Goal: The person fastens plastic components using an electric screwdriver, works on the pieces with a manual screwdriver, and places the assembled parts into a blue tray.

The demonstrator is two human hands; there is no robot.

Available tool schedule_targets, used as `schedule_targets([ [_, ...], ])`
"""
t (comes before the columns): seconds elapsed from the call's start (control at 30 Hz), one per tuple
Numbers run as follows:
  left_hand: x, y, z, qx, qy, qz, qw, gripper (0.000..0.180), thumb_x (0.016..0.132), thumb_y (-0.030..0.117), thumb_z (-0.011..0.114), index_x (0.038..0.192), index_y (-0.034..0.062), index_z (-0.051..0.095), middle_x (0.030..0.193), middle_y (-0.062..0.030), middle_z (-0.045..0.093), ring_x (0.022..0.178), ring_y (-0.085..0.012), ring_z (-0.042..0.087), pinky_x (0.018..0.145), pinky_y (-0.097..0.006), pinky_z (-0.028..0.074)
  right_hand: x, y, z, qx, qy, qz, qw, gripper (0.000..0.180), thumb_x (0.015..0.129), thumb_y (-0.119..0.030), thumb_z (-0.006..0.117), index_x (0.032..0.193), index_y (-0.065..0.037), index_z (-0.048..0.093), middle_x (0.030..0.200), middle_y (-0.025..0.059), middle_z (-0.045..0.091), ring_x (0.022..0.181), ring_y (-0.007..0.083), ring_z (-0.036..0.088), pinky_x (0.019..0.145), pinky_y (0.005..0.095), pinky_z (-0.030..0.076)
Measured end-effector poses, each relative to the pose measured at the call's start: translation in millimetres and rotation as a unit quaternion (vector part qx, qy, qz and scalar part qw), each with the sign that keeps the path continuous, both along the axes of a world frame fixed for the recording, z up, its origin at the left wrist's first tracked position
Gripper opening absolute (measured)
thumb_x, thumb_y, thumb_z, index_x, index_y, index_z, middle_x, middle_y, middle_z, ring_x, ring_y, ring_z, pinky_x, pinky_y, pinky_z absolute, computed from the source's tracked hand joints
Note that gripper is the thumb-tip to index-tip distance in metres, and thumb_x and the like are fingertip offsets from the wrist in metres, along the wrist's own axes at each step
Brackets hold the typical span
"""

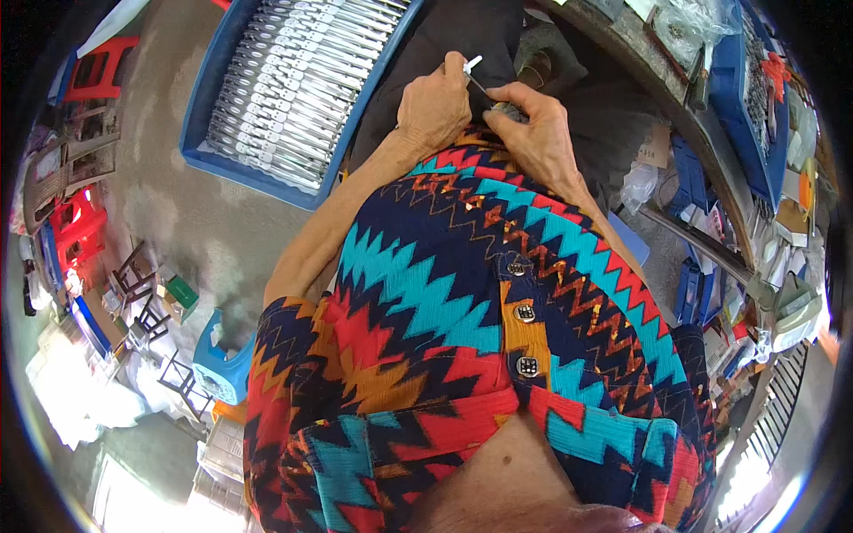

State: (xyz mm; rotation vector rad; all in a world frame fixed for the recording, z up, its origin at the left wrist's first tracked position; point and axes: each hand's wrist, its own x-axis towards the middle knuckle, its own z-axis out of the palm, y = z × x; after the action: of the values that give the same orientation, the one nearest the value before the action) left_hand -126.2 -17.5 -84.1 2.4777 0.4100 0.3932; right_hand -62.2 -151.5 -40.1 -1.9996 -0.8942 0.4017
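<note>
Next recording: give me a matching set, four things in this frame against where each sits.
Things:
1. blue tray of metal strips
2. small white-tipped part
3. blue plastic stool
4. red plastic stool

Places:
A. floor, lower left
B. floor, upper left, beside the tray
C. between left hand and right hand
D. left of the hands, at top

Pairs: 1-D, 2-C, 3-A, 4-B
</note>
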Motion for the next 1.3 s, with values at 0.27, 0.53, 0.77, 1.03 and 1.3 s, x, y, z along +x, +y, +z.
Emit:
schedule_targets([
  [0.27, -4.9, 4.7, 0.0, 0.000, 0.019, 0.022, 1.000, 0.013, 0.086, 0.015, 0.045, 0.091, 0.0040, 0.041, 0.073, -0.0210, 0.060, 0.065, -0.0402, 0.059, 0.054, -0.048, 0.046, -2.2, 10.2, 20.6, 0.058, 0.462, -0.152, 0.872, 0.022, 0.070, -0.003, 0.065, 0.091, 0.006, 0.061, 0.062, 0.0056, 0.056, 0.049, 0.0082, 0.047, 0.043, 0.0213, 0.035],
  [0.53, -0.4, -5.4, 8.7, -0.022, 0.030, -0.007, 0.999, 0.016, 0.080, 0.013, 0.045, 0.090, 0.0020, 0.038, 0.076, -0.0206, 0.059, 0.064, -0.0393, 0.059, 0.055, -0.048, 0.047, 3.8, -4.3, 26.8, -0.016, 0.332, -0.068, 0.941, 0.026, 0.073, -0.006, 0.061, 0.098, 0.003, 0.060, 0.070, 0.0016, 0.056, 0.058, 0.0068, 0.046, 0.050, 0.0204, 0.033],
  [0.77, 5.6, 18.9, 11.2, -0.165, 0.000, 0.047, 0.985, 0.019, 0.084, 0.019, 0.046, 0.089, 0.0014, 0.043, 0.070, -0.0164, 0.058, 0.061, -0.0308, 0.058, 0.056, -0.041, 0.045, 6.0, -17.2, 20.6, 0.037, 0.414, -0.049, 0.908, 0.024, 0.079, -0.008, 0.060, 0.100, 0.001, 0.059, 0.067, -0.0020, 0.053, 0.054, 0.0034, 0.041, 0.048, 0.0182, 0.029],
  [1.03, -24.4, 88.5, 43.6, -0.331, -0.109, 0.069, 0.935, 0.017, 0.079, 0.015, 0.056, 0.083, -0.0012, 0.056, 0.069, -0.0085, 0.057, 0.061, -0.0156, 0.056, 0.057, -0.028, 0.048, 5.7, -10.3, 10.8, 0.013, 0.444, -0.049, 0.894, 0.021, 0.080, -0.007, 0.060, 0.100, 0.000, 0.060, 0.068, -0.0035, 0.054, 0.052, 0.0021, 0.040, 0.045, 0.0172, 0.027],
  [1.3, -112.8, 179.0, 69.7, -0.017, -0.112, 0.180, 0.977, 0.013, 0.074, 0.007, 0.056, 0.077, -0.0050, 0.056, 0.064, -0.0119, 0.054, 0.055, -0.0168, 0.050, 0.054, -0.031, 0.041, 12.5, -10.3, 1.1, 0.000, 0.471, -0.070, 0.879, 0.022, 0.079, -0.007, 0.061, 0.100, 0.000, 0.060, 0.070, -0.0013, 0.055, 0.055, 0.0033, 0.045, 0.049, 0.0154, 0.033],
])
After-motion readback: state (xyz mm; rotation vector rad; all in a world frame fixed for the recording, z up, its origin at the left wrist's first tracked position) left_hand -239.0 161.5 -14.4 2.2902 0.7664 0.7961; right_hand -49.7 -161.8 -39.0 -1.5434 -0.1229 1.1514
